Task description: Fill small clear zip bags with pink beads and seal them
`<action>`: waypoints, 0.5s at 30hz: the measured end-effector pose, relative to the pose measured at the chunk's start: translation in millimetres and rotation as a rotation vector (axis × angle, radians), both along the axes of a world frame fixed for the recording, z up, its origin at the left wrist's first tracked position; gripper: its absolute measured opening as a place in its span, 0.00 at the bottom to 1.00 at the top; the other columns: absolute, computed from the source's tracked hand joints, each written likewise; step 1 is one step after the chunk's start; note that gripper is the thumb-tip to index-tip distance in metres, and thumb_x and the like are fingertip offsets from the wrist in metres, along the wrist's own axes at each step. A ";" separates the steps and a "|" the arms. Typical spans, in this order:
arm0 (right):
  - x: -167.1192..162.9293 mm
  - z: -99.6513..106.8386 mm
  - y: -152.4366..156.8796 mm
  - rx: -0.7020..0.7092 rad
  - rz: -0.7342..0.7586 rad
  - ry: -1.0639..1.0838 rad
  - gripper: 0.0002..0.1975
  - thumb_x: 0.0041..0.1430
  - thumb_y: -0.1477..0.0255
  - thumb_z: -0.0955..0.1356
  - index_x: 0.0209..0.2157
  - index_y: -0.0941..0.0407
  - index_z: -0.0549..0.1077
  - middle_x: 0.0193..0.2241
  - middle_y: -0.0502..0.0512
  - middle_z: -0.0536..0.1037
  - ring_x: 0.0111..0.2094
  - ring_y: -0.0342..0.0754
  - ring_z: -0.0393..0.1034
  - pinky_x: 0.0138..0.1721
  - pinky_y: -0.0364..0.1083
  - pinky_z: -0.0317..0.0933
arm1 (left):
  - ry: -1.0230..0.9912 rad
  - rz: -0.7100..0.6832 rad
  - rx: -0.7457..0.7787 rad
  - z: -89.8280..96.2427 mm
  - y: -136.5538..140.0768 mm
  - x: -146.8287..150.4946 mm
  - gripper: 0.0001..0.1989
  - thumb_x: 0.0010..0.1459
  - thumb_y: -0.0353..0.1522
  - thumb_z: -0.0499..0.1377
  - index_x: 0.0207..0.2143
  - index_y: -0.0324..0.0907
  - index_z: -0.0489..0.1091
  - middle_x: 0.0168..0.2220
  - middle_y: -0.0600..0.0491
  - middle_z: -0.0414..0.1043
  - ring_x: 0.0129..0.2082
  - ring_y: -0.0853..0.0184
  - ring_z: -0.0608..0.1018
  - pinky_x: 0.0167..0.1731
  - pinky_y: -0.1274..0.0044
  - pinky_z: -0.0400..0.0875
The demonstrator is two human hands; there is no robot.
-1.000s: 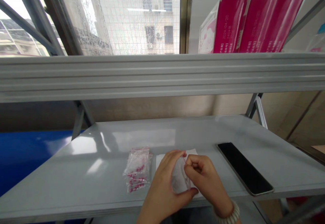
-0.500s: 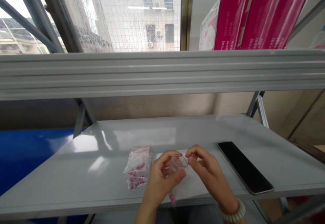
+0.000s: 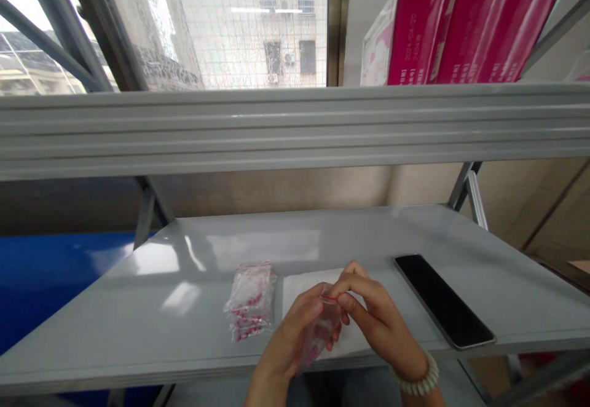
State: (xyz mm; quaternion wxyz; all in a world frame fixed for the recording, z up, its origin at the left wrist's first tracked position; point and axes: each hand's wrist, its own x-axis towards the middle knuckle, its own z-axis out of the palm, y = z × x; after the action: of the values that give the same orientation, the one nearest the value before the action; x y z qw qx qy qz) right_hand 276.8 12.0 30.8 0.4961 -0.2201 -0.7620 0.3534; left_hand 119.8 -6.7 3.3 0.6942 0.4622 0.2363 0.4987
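Zip bag (image 3: 321, 327), small clear one w/ a red seal strip, sits between your two hands just above the front edge of the grey shelf (image 3: 138, 327), over the white sheet (image 3: 299, 284). Your left hand (image 3: 288, 339) cups it from below, fingers curled round the lower part; your right hand (image 3: 373, 315) pinches the red strip at the top between thumb and fingertips. Looks like at least one pink piece is inside near the bottom, tho the plastic is blurry so can't count. Judging by the pinch on the strip, you're at the sealing stage w/ this one: filled, closing not clearly done, can't tell if the zip is fully pressed. Stack of filled bags (image 3: 249, 302) w/ pink bits lies just left of the sheet, so several look finished. No loose pieces visible on the shelf. Black phone (image 3: 442, 301) lies to the right, apart from your hands.
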 end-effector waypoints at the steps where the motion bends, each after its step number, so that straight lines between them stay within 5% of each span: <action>1: 0.2 0.6 -0.5 0.005 -0.002 -0.002 0.17 0.71 0.62 0.61 0.32 0.52 0.74 0.22 0.50 0.71 0.32 0.51 0.62 0.39 0.49 0.56 | -0.006 0.008 0.008 -0.6 0.2 0.6 0.24 0.52 0.51 0.64 0.36 0.39 0.74 0.30 0.52 0.69 0.25 0.70 0.70 0.24 0.80 0.65; 9: -3.1 2.4 -1.4 -0.064 -0.012 0.096 0.14 0.70 0.66 0.62 0.33 0.53 0.75 0.29 0.52 0.73 0.36 0.51 0.66 0.42 0.49 0.58 | 0.027 0.226 0.072 2.1 2.7 1.6 0.21 0.51 0.48 0.68 0.37 0.40 0.75 0.34 0.51 0.72 0.36 0.65 0.73 0.39 0.75 0.68; 15: -0.2 -9.2 8.2 -0.116 -0.231 0.151 0.12 0.68 0.71 0.61 0.40 0.53 0.77 0.39 0.55 0.78 0.44 0.51 0.71 0.46 0.47 0.62 | 0.293 0.396 0.278 11.9 5.7 -16.8 0.18 0.55 0.43 0.65 0.43 0.42 0.71 0.39 0.50 0.74 0.41 0.63 0.75 0.44 0.74 0.68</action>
State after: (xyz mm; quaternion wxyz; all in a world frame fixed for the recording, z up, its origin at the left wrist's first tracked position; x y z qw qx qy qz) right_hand 276.6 20.2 21.6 0.5759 -0.3072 -0.6705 0.3528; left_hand 103.0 -0.9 15.2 0.4713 0.5651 0.3493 0.5801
